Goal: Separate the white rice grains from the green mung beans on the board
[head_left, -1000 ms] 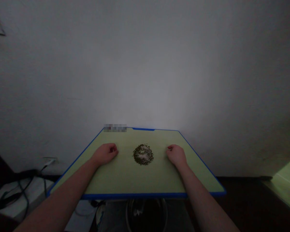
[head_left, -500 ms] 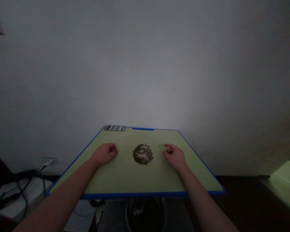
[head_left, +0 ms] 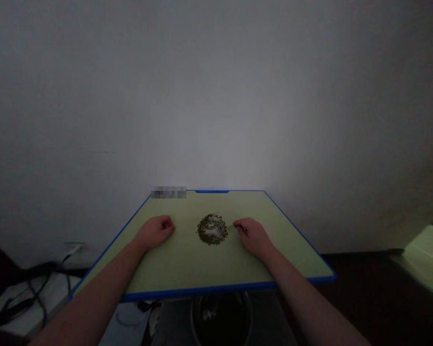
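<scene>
A round heap of small dark green grains (head_left: 212, 229), paler at its middle, lies on a light green tabletop with a blue rim (head_left: 202, 292). My left hand (head_left: 155, 231) rests on the top to the left of the heap, its fingers curled into a loose fist. My right hand (head_left: 250, 235) sits just right of the heap, fingertips pinched together and nearly touching the heap's right edge. What the pinched fingers hold, if anything, is too small to make out.
A pale wall rises right behind the table. A small striped object (head_left: 168, 193) lies at the table's far left corner. Dark cables (head_left: 25, 288) trail over the floor at the left. A round dark container (head_left: 220, 315) stands under the front edge. Another green surface (head_left: 427, 254) shows at the right.
My right hand has slid left across the tabletop, from well apart from the heap to right beside it. My left hand has stayed in place.
</scene>
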Motion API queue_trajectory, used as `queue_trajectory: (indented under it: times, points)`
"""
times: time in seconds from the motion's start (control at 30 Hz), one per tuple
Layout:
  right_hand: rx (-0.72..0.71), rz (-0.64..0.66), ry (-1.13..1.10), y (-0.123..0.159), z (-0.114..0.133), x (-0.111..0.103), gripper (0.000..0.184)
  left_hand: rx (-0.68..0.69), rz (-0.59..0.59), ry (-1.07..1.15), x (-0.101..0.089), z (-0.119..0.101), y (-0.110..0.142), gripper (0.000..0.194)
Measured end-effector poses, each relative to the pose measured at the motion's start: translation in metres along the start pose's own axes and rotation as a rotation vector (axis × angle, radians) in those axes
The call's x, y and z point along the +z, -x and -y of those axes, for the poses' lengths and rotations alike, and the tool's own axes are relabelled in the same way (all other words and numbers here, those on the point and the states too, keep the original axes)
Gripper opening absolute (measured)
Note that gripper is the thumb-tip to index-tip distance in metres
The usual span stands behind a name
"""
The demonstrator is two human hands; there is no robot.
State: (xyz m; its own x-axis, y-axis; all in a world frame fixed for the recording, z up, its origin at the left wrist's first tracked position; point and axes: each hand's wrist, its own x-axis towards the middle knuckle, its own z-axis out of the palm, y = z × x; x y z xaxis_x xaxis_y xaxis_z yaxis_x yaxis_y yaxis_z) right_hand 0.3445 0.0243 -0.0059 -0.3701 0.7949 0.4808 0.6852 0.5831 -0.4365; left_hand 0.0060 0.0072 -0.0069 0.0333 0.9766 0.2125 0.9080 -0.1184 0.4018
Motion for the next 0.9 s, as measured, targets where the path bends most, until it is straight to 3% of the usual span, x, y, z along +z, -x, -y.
queue_trajectory:
  times: [0.27, 0.9]
  points:
    - [-0.026, 0.057, -0.042, 0.0019, -0.0003, -0.0027, 0.024, -0.006, -0.002, -0.032, 0.0007, -0.0003, -0.0015, 0.019]
    - [0.127, 0.048, -0.216, 0.0012, -0.0044, -0.0008, 0.022, 0.007, -0.006, -0.005, 0.0028, 0.0025, -0.0012, 0.022]
